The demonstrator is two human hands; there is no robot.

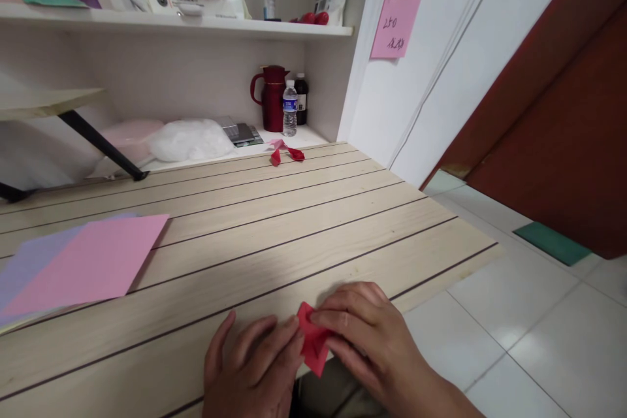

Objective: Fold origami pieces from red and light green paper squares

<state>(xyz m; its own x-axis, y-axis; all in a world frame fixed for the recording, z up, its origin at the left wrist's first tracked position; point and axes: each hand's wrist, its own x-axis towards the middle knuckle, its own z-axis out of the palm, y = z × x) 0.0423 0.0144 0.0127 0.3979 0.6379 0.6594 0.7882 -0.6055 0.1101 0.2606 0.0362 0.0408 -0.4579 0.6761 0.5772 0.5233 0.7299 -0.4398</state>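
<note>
A small piece of folded red paper is between my hands at the table's near edge. It is tilted, with a point at its top and another at its bottom. My right hand pinches its right side between the thumb and fingers. From the other side, my left hand grips the left edge with its nearest fingertips, while its outer fingers stretch forward over the wood. Part of the paper is hidden under the fingers of both hands.
Pink paper sheets overlap lilac ones on the left of the table. Small folded red pieces lie at the back. Behind them stand a dark red jug and a water bottle. A black-legged stand is at left.
</note>
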